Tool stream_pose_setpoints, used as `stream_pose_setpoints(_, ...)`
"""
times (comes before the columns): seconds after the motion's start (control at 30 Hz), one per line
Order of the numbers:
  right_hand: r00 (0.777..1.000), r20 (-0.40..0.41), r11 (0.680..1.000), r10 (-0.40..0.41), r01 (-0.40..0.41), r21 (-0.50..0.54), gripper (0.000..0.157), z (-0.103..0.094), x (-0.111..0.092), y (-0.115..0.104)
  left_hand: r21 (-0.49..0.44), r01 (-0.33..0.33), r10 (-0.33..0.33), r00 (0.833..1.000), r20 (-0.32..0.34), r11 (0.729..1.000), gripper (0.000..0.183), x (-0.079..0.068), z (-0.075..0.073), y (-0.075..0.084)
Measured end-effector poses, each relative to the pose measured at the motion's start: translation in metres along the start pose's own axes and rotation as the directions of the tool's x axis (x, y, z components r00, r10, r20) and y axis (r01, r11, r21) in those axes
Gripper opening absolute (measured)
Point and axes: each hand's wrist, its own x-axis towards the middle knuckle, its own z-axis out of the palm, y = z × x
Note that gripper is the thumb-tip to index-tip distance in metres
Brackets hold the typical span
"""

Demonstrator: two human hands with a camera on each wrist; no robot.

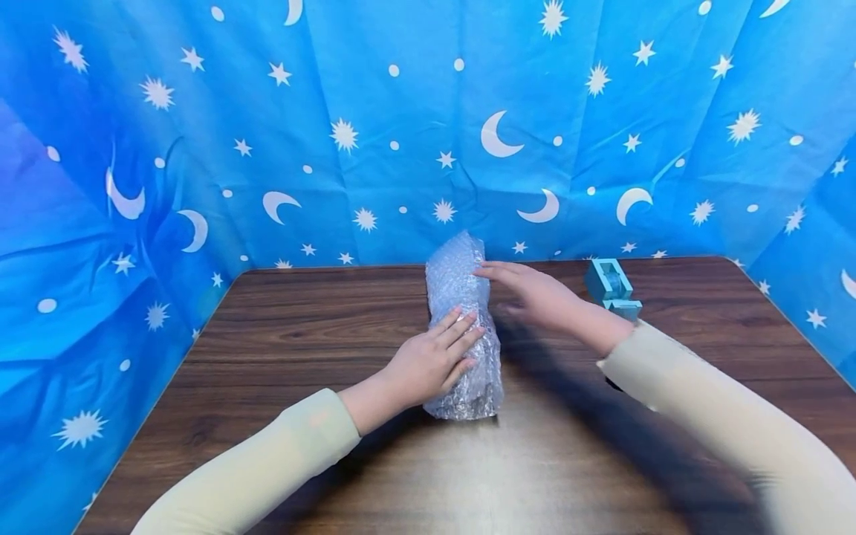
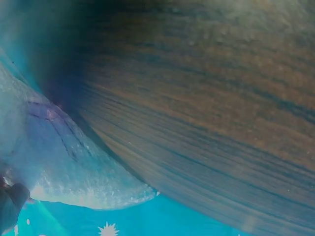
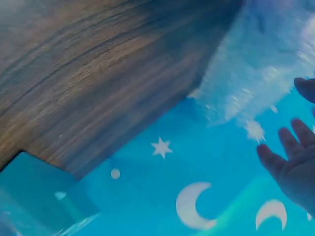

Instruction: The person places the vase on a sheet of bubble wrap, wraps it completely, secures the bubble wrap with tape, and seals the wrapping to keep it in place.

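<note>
A long bundle of clear bubble wrap lies lengthwise on the table, its far end near the back edge. What is inside it is hidden by the wrap. My left hand rests on its near half with the fingers spread nearly straight. Beside the far half, my right hand has its fingers extended, the fingertips overlapping the wrap's right edge in the head view. In the right wrist view, spread fingertips of the right hand show near the wrap. The left wrist view shows the wrap's side tapering toward its far end.
A teal tape dispenser stands near the back edge, just beyond the right wrist. The dark wood-grain table is bordered by a blue curtain with white moons and stars at the back and sides.
</note>
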Motion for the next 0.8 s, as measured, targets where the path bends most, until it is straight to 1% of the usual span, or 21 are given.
stream_pose_setpoints(0.1,0.998,-0.02,0.993,0.054,-0.052,0.102,0.053,-0.012,-0.022,0.003,-0.014,-0.003,0.003,1.0,0.015,1.0,0.049,0.0,0.0,-0.001)
stream_pose_setpoints(0.17,0.991,-0.012,0.976,0.133,-0.128,0.177,0.051,-0.02,-0.037,0.005,-0.018,0.001,-0.001,1.0,0.027,1.0,0.05,0.0,0.0,-0.002)
stream_pose_setpoints(0.23,0.975,0.001,0.942,0.224,-0.216,0.257,0.052,-0.026,-0.052,0.007,-0.019,0.003,-0.003,0.999,0.036,1.0,0.05,0.0,0.0,-0.003)
stream_pose_setpoints(0.3,0.952,0.007,0.903,0.306,-0.293,0.315,0.053,-0.03,-0.069,0.011,-0.022,0.002,-0.001,0.999,0.044,1.0,0.05,0.0,0.0,-0.003)
stream_pose_setpoints(0.37,0.929,0.003,0.867,0.37,-0.346,0.358,0.052,-0.031,-0.085,0.014,-0.023,0.0,0.002,0.999,0.055,1.0,0.05,-0.001,-0.001,-0.004)
stream_pose_setpoints(0.4,0.919,-0.005,0.855,0.394,-0.364,0.368,0.052,-0.03,-0.092,0.017,-0.023,-0.002,0.004,0.998,0.058,1.0,0.05,-0.001,-0.002,-0.004)
stream_pose_setpoints(0.5,0.895,-0.03,0.829,0.445,-0.399,0.393,0.052,-0.028,-0.113,0.024,-0.021,-0.002,0.003,0.998,0.056,1.0,0.05,-0.001,-0.003,-0.003)
stream_pose_setpoints(0.53,0.888,-0.044,0.824,0.457,-0.404,0.397,0.051,-0.028,-0.119,0.026,-0.019,-0.001,0.002,0.999,0.051,1.0,0.05,-0.001,-0.004,-0.003)
stream_pose_setpoints(0.63,0.875,-0.079,0.818,0.477,-0.409,0.404,0.049,-0.026,-0.134,0.033,-0.011,-0.002,0.003,0.999,0.035,1.0,0.049,-0.001,-0.004,-0.003)
stream_pose_setpoints(0.8,0.848,-0.153,0.812,0.508,-0.412,0.414,0.045,-0.022,-0.158,0.045,-0.008,-0.001,0.001,0.999,0.041,1.0,0.049,-0.001,-0.003,-0.002)
